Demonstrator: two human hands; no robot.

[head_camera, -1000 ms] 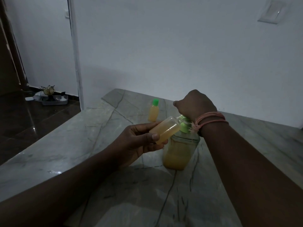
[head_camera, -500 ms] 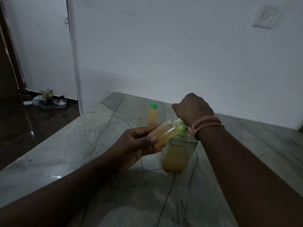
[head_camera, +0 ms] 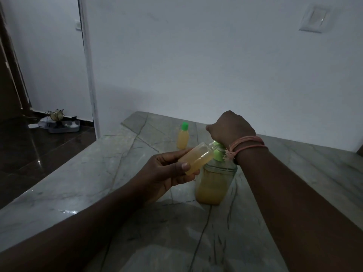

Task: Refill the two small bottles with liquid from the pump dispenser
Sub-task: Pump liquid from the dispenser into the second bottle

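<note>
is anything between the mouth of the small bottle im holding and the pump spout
Nothing visible is. The left hand holds the open small bottle tilted, its mouth right up at the green pump head of the dispenser, which the right hand covers. The exact contact is too dim to tell.

Before you is a grey veined marble table (head_camera: 98,183). On it stand the pump dispenser (head_camera: 214,185) and, farther back, a green-capped small bottle (head_camera: 182,139), near each other.

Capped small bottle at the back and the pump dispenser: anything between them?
Head view: the uncapped bottle, held tilted by the left hand, crosses between the capped small bottle and the pump dispenser.
</note>
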